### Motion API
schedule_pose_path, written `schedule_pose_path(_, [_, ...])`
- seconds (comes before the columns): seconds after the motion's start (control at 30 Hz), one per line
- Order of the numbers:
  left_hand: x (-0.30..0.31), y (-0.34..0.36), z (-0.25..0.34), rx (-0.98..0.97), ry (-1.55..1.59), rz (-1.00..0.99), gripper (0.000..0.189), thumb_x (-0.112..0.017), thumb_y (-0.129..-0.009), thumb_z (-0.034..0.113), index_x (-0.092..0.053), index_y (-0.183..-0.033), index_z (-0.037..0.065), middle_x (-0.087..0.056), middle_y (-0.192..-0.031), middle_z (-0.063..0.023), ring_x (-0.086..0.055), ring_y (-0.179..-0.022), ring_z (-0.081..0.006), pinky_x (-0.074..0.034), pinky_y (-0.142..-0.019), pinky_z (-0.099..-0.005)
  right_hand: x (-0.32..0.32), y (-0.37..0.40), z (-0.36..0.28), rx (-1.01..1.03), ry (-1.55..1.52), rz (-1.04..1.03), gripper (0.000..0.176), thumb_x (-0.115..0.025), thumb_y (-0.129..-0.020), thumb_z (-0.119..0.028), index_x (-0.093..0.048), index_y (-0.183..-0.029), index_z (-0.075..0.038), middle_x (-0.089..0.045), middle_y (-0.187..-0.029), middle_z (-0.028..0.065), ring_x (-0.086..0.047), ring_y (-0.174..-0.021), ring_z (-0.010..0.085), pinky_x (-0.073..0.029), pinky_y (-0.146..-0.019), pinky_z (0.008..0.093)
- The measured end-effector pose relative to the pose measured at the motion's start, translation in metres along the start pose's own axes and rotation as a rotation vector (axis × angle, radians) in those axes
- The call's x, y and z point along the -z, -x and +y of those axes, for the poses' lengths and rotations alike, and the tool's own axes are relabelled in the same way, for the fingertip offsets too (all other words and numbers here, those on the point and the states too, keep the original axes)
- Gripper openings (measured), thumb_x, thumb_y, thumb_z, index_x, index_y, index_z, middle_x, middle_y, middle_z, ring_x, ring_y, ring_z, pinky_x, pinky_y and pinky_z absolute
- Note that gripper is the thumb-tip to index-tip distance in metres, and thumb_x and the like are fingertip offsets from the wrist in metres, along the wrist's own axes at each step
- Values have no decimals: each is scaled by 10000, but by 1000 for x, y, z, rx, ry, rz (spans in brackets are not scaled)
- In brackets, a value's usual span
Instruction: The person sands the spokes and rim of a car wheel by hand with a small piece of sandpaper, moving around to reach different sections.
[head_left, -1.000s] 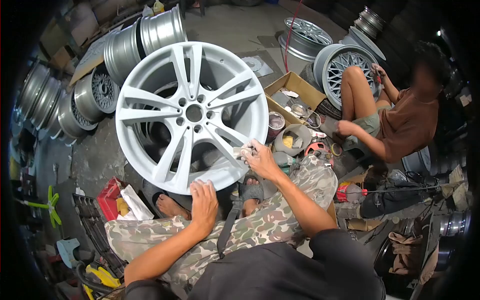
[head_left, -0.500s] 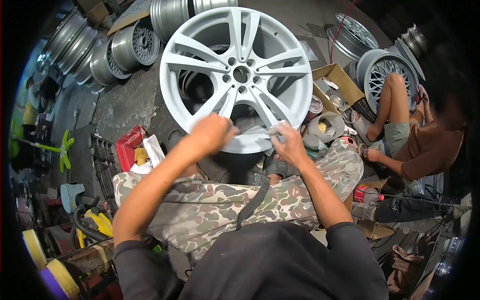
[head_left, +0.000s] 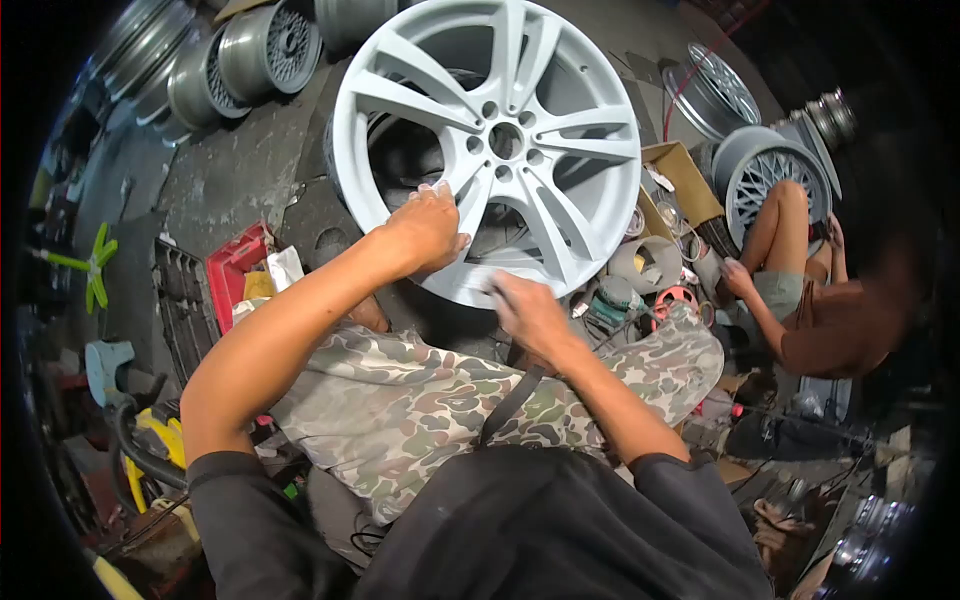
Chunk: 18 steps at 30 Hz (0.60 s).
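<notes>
A large pale grey wheel rim (head_left: pixel 555 225) with split spokes lies face up in front of my knees. My left hand (head_left: pixel 425 228) is on the rim's lower left part, fingers wrapped round a spoke and the edge near it. My right hand (head_left: pixel 525 308) is at the rim's near edge, its fingers bent together and slightly blurred. Whether a small thing sits in those fingers is hidden. Camouflage trousers (head_left: pixel 430 400) cover my legs just below the rim.
Several wheels (head_left: pixel 260 55) stand at the upper left. A red crate (head_left: pixel 235 270) is left of my knee. A cardboard box (head_left: pixel 685 185), a green sander (head_left: pixel 612 305) and a lattice wheel (head_left: pixel 770 180) lie right. A co-worker (head_left: pixel 835 310) sits at the far right.
The view has shifted and turned slightly. My left hand has come to rest higher on the rim's left spoke. My right hand has moved left and down along the near edge.
</notes>
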<state>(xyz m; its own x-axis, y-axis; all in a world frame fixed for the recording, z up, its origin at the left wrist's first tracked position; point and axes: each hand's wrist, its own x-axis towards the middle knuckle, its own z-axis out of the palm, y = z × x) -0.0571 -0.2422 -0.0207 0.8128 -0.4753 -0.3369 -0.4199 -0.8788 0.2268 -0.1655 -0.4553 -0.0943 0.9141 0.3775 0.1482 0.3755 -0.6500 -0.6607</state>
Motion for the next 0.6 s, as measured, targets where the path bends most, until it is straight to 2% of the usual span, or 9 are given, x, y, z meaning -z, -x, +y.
schedule_pose_path(0.1, [21,6,0,10,114,-150,833,-595,-1024,374,-245,-1536,-182,-372,-1516,-445,-401,-1456,-489,-367,-1204,-465,39,17,39,-82,236,-138,235,-636,-857,-1,-595,-1080,-64,-708,-878,214,-691,-836,449,-544,-732,539])
schedule_pose_path(0.13, [26,7,-2,-40,155,-114,755,-588,-1027,374,-346,-1515,-149,-534,-1379,-426,-542,-1340,-480,-456,-1121,-474,39,13,39,-48,306,-135,217,-639,-870,1,-588,-1073,-58,-704,-865,218,-684,-813,458,-544,-721,534])
schedule_pose_path(0.17, [33,5,-3,-34,175,-119,755,-588,-1027,374,-346,-1515,-149,-534,-1379,-426,-542,-1340,-480,-456,-1121,-474,31,7,35,-48,309,-156,217,-639,-870,1,-588,-1073,-58,-704,-865,218,-684,-813,458,-544,-721,534])
schedule_pose_path(0.23, [50,-1,-9,-143,238,-130,647,-589,-1025,382,-510,-1417,-127,-675,-1141,-382,-680,-1138,-463,-536,-987,-493,0,-13,14,-48,168,-53,197,-640,-896,-8,-588,-1081,-55,-696,-858,227,-680,-807,463,-542,-716,532])
schedule_pose_path(0.27, [52,-5,-16,-158,279,-98,568,-595,-1022,388,-621,-1323,-92,-713,-984,-347,-733,-956,-454,-568,-879,-503,-5,-27,-10,2,60,-14,176,-633,-925,-21,-594,-1092,-59,-693,-847,227,-679,-811,466,-540,-715,533])
schedule_pose_path(0.3, [67,4,-16,-80,353,-111,562,-599,-1020,411,-650,-1309,-69,-715,-1054,-338,-726,-1007,-438,-559,-907,-474,-7,-27,-10,5,49,-22,176,-633,-925,-21,-594,-1092,-59,-693,-847,227,-679,-811,466,-540,-715,533])
schedule_pose_path(0.43, [77,9,-56,-144,356,172,501,-634,-1016,388,-698,-1240,-55,-751,-1052,-258,-740,-1002,-351,-554,-895,-411,21,-7,32,-52,225,-137,172,-612,-912,7,-587,-1059,-77,-695,-905,221,-686,-793,455,-546,-685,544])
schedule_pose_path(0.5, [86,10,-67,-118,450,224,422,-640,-1022,344,-732,-1156,-45,-757,-934,-221,-680,-774,-270,-538,-767,-402,26,-9,45,-147,321,-154,169,-582,-898,33,-571,-1038,-61,-697,-923,236,-685,-810,463,-551,-709,524])
schedule_pose_path(0.6, [100,21,-53,-41,522,287,413,-655,-1016,339,-733,-1136,-48,-746,-881,-202,-640,-732,-249,-524,-738,-402,-12,-46,37,-194,202,-182,106,-578,-909,18,-556,-999,-34,-706,-927,234,-691,-836,459,-554,-747,499])
